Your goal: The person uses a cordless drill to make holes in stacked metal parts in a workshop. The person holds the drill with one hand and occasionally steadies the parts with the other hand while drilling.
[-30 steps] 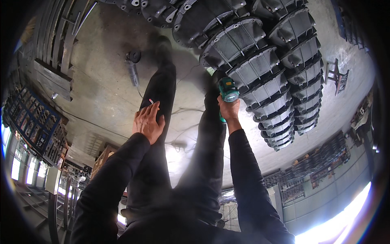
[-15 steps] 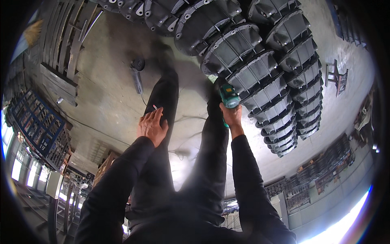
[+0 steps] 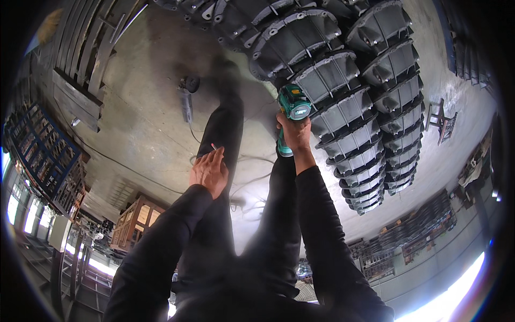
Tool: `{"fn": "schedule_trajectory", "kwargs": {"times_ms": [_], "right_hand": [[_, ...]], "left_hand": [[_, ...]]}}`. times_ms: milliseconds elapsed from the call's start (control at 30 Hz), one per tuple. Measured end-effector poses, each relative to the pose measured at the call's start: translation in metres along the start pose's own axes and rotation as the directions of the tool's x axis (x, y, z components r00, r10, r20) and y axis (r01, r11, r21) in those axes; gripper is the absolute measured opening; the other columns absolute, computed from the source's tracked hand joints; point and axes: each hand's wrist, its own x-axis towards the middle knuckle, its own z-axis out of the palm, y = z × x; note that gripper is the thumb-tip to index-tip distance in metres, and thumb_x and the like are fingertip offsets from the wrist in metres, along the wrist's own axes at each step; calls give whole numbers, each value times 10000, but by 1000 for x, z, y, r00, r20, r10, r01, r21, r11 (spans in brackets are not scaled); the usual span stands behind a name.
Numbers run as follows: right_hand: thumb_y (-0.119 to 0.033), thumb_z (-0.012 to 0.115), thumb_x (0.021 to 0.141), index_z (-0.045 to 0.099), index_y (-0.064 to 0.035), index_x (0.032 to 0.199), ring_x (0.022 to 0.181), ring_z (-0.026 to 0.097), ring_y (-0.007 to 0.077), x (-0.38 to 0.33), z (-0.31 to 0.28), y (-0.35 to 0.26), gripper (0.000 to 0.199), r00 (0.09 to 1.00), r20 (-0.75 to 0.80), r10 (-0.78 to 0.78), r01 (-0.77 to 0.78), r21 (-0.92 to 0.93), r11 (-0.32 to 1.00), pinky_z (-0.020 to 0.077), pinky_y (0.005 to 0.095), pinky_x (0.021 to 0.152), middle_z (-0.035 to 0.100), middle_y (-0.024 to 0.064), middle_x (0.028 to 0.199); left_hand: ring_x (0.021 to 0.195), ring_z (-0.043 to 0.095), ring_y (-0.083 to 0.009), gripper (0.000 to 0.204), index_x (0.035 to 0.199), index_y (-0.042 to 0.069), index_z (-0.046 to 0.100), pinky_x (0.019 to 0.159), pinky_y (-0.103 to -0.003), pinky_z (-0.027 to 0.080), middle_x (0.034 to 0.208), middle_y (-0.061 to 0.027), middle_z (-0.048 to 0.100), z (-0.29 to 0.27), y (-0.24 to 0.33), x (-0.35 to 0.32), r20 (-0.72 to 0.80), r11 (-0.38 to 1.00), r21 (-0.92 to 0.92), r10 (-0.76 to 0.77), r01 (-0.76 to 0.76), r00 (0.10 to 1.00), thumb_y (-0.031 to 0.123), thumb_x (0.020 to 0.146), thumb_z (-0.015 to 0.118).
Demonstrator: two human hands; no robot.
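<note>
My right hand (image 3: 295, 135) grips a green power tool (image 3: 293, 105) by its body, the tool's head close against a grey cast metal housing (image 3: 330, 78) in a long stacked row. My left hand (image 3: 209, 173) rests on my left thigh, fingers curled around a thin small stick-like thing (image 3: 213, 146) with a red tip. Both sleeves and my trouser legs (image 3: 228, 115) are black. I cannot see the tool's working end, which the housing hides.
Two rows of grey cast housings (image 3: 386, 107) run along the right. A second grinder-like tool (image 3: 186, 96) with a cable lies on the concrete floor (image 3: 145, 123). A blue rack (image 3: 43, 155), metal frames (image 3: 91, 59), a wooden cabinet (image 3: 137, 220) and a small metal stand (image 3: 441, 121) are around.
My right hand has kept its hold on the green tool and stayed at the housings. The left hand has stayed on my thigh. The view has shifted slightly.
</note>
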Motion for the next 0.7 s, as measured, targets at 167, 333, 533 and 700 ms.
{"fn": "schedule_trajectory", "kwargs": {"times_ms": [167,333,533,700], "right_hand": [[-185,736,766,693,-9,894,620,657,169,6,8,-19,222,999,-44,10,-12,-48,999,513,337,621,700,55,749],[-119,734,773,688,1,930,610,651,148,-1,4,-45,203,971,16,238,-238,129,963,500,322,598,688,39,765],[-121,722,795,678,-11,897,608,648,143,1,4,-48,158,961,-23,275,-274,18,961,498,322,593,688,38,754],[-136,736,802,674,-13,844,603,645,137,5,1,-37,144,971,-95,220,-236,-233,943,497,330,581,671,23,700]], "left_hand": [[1159,637,-280,437,1349,42,583,1021,-412,462,1250,-116,685,-9,-2,4,-34,999,-37,1,-2,999,156,927,567],[1128,653,-286,417,1311,20,610,1003,-410,468,1219,-125,704,-19,-3,9,-66,997,-82,0,-5,998,143,914,572],[1125,658,-292,426,1308,18,614,994,-418,474,1222,-131,707,-31,-9,18,-54,992,-126,2,-8,999,135,900,583],[1164,625,-284,496,1399,54,541,1018,-414,460,1249,-107,672,-37,-17,26,3,989,-150,8,-8,1000,207,929,587]]}}
